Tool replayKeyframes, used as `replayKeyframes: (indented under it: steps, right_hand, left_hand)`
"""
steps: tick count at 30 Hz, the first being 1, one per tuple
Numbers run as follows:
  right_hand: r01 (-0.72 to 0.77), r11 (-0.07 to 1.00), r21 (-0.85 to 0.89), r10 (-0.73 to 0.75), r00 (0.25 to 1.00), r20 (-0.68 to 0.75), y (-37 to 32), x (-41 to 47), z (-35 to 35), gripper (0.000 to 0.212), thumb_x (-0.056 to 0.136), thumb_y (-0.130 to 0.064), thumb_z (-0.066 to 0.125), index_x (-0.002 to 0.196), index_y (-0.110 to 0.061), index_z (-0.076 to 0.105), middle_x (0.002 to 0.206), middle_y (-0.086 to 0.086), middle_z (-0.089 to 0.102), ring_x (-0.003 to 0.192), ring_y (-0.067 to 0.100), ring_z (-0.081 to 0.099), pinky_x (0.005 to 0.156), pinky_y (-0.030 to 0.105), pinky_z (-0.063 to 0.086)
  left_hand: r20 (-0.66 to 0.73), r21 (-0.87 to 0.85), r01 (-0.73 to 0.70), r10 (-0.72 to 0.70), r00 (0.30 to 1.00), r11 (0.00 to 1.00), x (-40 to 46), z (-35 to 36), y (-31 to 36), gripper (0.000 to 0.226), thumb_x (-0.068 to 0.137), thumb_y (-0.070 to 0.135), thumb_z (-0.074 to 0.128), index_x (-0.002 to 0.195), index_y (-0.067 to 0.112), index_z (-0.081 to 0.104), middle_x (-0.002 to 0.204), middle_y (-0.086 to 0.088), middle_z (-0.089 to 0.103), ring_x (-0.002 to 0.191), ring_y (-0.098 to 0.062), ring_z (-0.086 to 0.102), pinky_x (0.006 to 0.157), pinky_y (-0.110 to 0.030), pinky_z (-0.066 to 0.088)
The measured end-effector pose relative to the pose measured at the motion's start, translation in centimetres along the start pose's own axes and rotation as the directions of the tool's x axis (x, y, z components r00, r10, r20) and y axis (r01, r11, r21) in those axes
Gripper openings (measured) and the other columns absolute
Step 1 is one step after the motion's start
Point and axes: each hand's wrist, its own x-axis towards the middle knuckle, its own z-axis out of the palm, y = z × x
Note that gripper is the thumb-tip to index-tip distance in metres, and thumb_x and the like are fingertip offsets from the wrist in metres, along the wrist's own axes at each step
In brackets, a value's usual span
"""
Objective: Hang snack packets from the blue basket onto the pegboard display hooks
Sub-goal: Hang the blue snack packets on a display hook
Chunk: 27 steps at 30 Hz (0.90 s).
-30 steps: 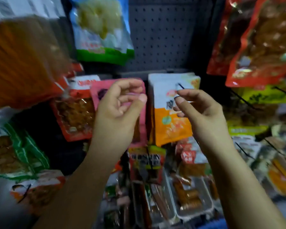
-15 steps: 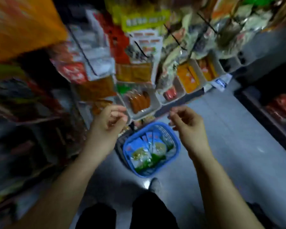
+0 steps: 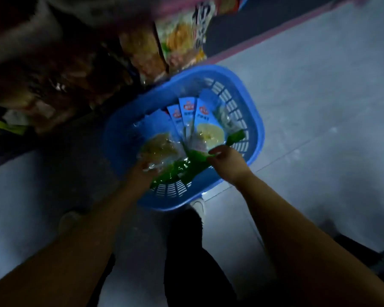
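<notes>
Several snack packets (image 3: 187, 120) lay fanned out in the blue basket (image 3: 256, 120), which sat on the grey floor (image 3: 319, 96). Each packet was blue at the top, see-through in the middle with pale yellow food inside, and green at the bottom. Both hands reached into the basket. The left hand (image 3: 142, 171) lay on a packet, but its grip was too blurry to tell. The right hand (image 3: 227, 161) pinched a green bottom edge.

Blue-green snack packets (image 3: 200, 127) in blue basket (image 3: 256, 120)
</notes>
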Motion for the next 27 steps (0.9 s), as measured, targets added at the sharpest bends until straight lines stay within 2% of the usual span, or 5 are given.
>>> replayKeyframes:
  steps: [6,12,19,24,27]
  right_hand:
    - [-0.035,0.995,-0.088,0.031,0.998,-0.048,4.0,12.6,5.6,0.051,0.093,-0.028,0.058,0.136,-0.006,0.045,0.135,0.025,0.048,0.122,0.038,0.050,0.102,0.041,0.041]
    - [-0.102,0.976,-0.194,0.095,0.994,-0.043,6.2,18.8,6.4,0.062,0.099,-0.051,0.033,0.151,-0.021,0.016,0.156,0.019,0.019,0.141,0.037,0.024,0.115,0.045,0.022]
    - [-0.107,0.994,-0.035,0.097,0.971,-0.217,5.8,17.7,9.1,0.045,0.094,-0.050,0.046,0.124,-0.017,0.053,0.138,0.020,0.042,0.128,0.038,0.039,0.105,0.041,0.032]
    - [-0.200,0.975,0.096,0.216,0.954,-0.206,5.7,18.5,6.9,0.099,0.071,-0.046,0.078,0.147,-0.020,0.021,0.149,0.017,0.030,0.138,0.037,0.027,0.112,0.048,0.029]
    - [-0.104,0.920,0.378,0.165,0.977,-0.132,5.7,18.6,6.5,0.099,0.069,-0.025,0.083,0.147,-0.016,0.023,0.147,0.013,0.037,0.136,0.033,0.036,0.111,0.049,0.035]
  left_hand:
    - [0.062,0.043,0.279,-0.281,0.958,0.959,11.0,4.5,-5.8,0.043,0.096,0.015,0.052,0.133,-0.005,0.046,0.138,-0.025,0.047,0.126,-0.037,0.046,0.106,-0.041,0.036]
    - [-0.006,-0.498,0.227,-0.266,0.964,0.837,12.4,5.1,-5.9,0.037,0.091,0.018,0.059,0.127,0.009,0.054,0.122,-0.016,0.060,0.103,-0.031,0.060,0.086,-0.045,0.053]
    - [-0.022,-0.553,0.116,-0.153,0.988,0.825,11.8,4.9,-2.3,0.040,0.086,0.019,0.067,0.122,0.009,0.055,0.118,-0.017,0.063,0.105,-0.035,0.063,0.089,-0.058,0.050]
    - [0.191,-0.627,0.238,-0.150,0.970,0.742,14.0,4.4,-1.3,0.020,0.089,0.020,0.062,0.107,0.012,0.063,0.085,-0.007,0.072,0.067,-0.022,0.071,0.051,-0.035,0.057]
    - [0.132,-0.479,0.201,-0.156,0.979,0.854,15.7,4.3,-2.0,0.013,0.085,0.026,0.067,0.094,0.017,0.065,0.091,-0.006,0.071,0.075,-0.024,0.069,0.065,-0.040,0.058]
